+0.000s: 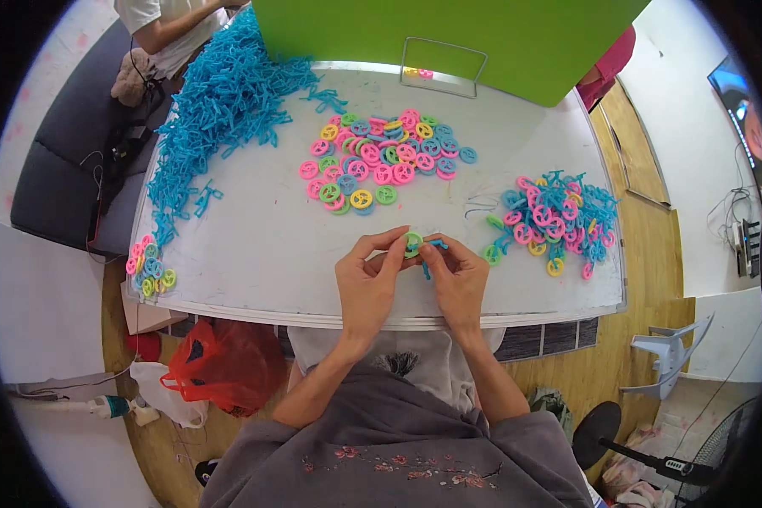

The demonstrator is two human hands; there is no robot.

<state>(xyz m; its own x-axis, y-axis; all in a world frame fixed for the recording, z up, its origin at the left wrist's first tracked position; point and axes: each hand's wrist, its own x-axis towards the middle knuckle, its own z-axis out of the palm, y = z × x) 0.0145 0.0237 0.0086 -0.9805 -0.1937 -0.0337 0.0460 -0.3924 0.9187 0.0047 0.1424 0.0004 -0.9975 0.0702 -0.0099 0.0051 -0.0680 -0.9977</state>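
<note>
Near the front edge of the white table, my two hands meet over the tabletop. My left hand (367,284) pinches a small green plastic wheel (412,243) between thumb and fingers. Against it, my right hand (460,284) grips a blue forked plastic piece (436,244), whose prongs stick out past the fingers. Whether the two parts are joined is hidden by my fingertips. Beyond my hands lies a spread of loose wheels (358,170) in pink, yellow, green and blue. To the right is a heap of wheels with blue pieces attached (559,216).
A large mound of blue forked pieces (229,93) covers the table's far left, with a small wheel cluster (151,269) at the left edge. A green board (449,38) stands at the back. A person's arm (173,30) shows at the far left. Red plastic bag (229,364) below.
</note>
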